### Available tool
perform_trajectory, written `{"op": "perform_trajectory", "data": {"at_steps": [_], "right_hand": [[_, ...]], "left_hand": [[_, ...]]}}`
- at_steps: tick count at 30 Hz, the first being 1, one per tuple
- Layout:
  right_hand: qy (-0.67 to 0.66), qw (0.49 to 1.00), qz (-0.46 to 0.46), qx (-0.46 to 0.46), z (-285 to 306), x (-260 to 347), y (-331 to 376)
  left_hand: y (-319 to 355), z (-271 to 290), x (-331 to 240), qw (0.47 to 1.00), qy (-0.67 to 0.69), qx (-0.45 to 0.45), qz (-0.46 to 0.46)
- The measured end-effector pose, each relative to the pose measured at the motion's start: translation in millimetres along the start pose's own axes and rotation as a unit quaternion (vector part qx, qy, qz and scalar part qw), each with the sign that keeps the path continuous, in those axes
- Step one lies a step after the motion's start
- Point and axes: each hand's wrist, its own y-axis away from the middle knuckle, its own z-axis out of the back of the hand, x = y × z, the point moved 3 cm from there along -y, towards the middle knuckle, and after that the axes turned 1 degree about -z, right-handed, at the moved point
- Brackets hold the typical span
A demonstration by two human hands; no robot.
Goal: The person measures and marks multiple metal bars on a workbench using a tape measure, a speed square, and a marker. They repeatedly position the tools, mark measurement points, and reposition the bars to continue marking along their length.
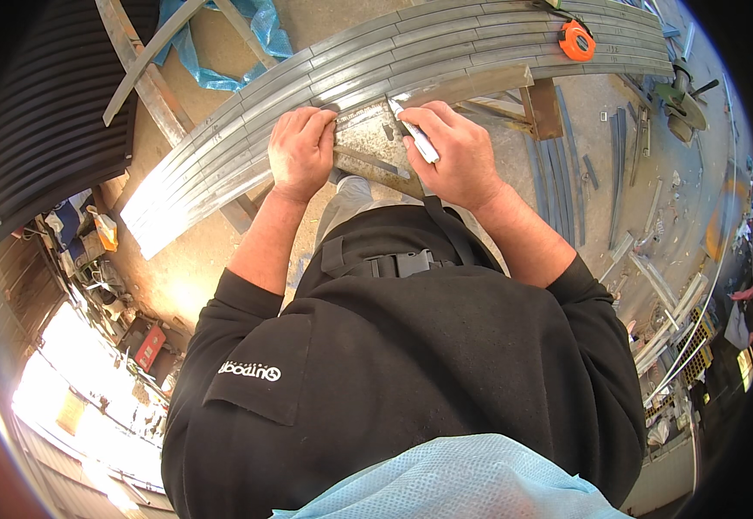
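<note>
Several long grey metal bars (350, 65) lie side by side in front of me, their seams running from lower left to upper right. My left hand (302, 151) is closed over the near edge of the bars, its thumb beside a narrow strip with fine ruler-like marks (363, 117). In my right hand (456, 156) is a white marker pen (422, 144), tilted, its tip at the near bar edge. Below the strip, between my hands, shows a speckled, worn surface (368, 137). An orange tape measure (576, 41) rests on the bars at the right.
A brown steel post (543, 110) stands under the bars. A disc-bladed machine (686, 108) is at far right. Metal strips (558, 186) lie on the floor. Blue plastic sheeting (264, 35) and a black corrugated panel (57, 104) are at the far left.
</note>
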Motion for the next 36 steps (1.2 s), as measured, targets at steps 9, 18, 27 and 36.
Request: {"op": "perform_trajectory", "data": {"at_steps": [9,18,27,36], "right_hand": [[0.025,0.999,0.014,0.021,-1.0,4.0,-1.8],[0.052,0.998,0.033,0.015,-5.2,7.1,-4.6],[0.048,0.999,-0.012,0.003,0.0,2.0,0.6],[0.016,0.996,-0.090,-0.016,19.9,-5.8,17.1]], "left_hand": [[-2.3,2.7,-3.7,1.000,-0.012,-0.008,-0.003],[-1.6,1.7,-2.3,1.000,-0.011,-0.006,0.001],[-1.7,2.4,-2.7,1.000,0.002,-0.003,0.002],[4.6,21.2,6.7,0.999,0.027,-0.031,0.007]]}}
